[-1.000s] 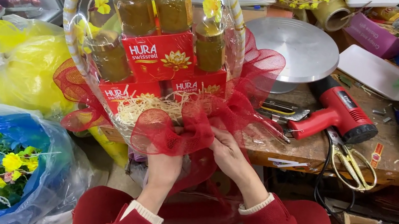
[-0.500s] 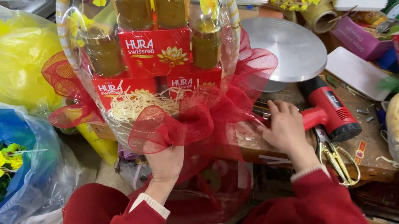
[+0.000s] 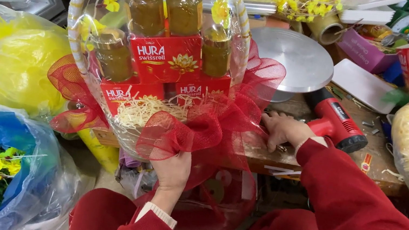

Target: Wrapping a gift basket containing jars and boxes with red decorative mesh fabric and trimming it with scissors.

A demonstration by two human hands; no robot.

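Gripping the gathered red mesh [image 3: 196,130] under the wrapped gift basket [image 3: 153,57] to steady it upright before the counter [image 3: 317,165], left hand [image 3: 170,172] stays closed on fabric while right hand [image 3: 281,130] rests spread flat beside the red heat gun [image 3: 334,122].

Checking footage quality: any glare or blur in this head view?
Head view: glare streaks the clear wrap over the gift basket and whitens the metal turntable; the left hand and right hand look sharp; frame edges bend slightly.
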